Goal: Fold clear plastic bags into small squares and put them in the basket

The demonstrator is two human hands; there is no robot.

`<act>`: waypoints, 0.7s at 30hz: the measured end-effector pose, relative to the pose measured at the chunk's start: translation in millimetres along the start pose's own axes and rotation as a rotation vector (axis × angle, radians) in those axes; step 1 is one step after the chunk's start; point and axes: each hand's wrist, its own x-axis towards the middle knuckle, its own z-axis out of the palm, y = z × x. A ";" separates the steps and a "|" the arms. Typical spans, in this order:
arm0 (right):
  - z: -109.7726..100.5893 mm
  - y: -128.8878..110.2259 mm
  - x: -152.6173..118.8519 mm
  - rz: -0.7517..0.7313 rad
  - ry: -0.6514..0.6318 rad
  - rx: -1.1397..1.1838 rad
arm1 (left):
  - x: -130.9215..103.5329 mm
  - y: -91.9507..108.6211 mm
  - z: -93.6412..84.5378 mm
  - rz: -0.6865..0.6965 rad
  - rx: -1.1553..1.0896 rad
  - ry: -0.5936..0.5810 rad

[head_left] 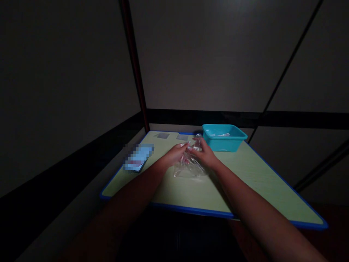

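A clear plastic bag (191, 170) hangs between my two hands over the middle of the table, its lower part spread on or just above the surface. Something small and pinkish shows through the film; its kind is hard to make out. My left hand (176, 153) pinches the gathered upper part of the bag from the left. From the right, my right hand (203, 152) grips the bag close to the left fingertips, with a crumpled bit of film rising above its fingers.
The pale green table (261, 182) has a blue rim. A turquoise basket (225, 145) with some light-coloured items inside stands at the back right. On the left lies a phone (139, 157), blurred out. Two flat greyish pieces (163, 135) lie at the back edge, before a wall.
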 end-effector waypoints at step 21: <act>-17.7 0.4 5.5 0.127 0.264 -0.292 | 11.6 9.5 -22.2 0.242 0.000 0.090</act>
